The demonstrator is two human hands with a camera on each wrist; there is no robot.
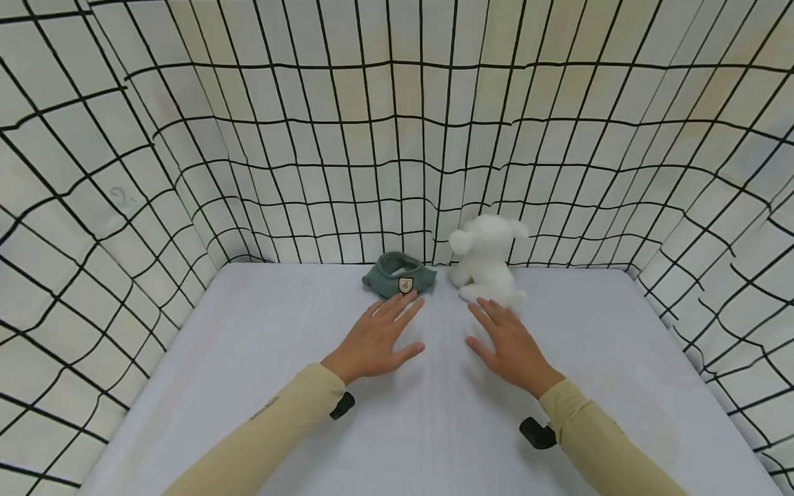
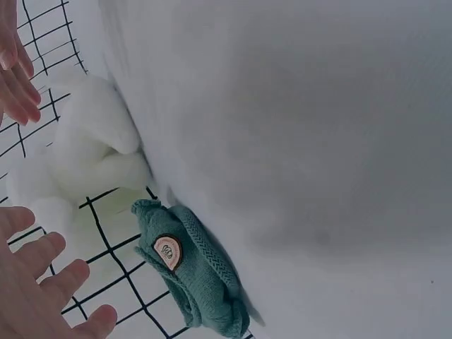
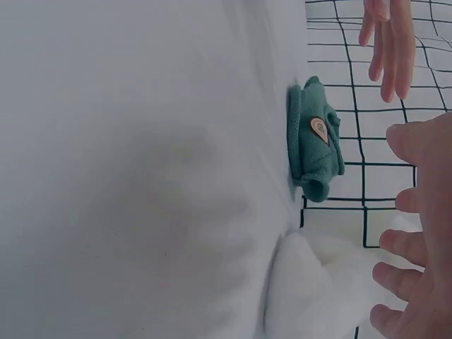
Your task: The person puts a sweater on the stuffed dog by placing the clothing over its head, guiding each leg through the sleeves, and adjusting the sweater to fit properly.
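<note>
A small green knitted doll sweater with a shield-shaped patch stands bunched at the back of the white table. Just right of it sits a white plush animal with floppy ears, its face turned away in the head view. My left hand hovers with spread fingers, its tips overlapping the sweater's lower edge in the head view. Spread in the same way, my right hand is in front of the plush animal. Neither hand holds anything. In the left wrist view the sweater lies beyond the left fingertips.
White walls with a black grid net enclose the table at the back and both sides. A dark camera mount sits under each beige sleeve at the wrist.
</note>
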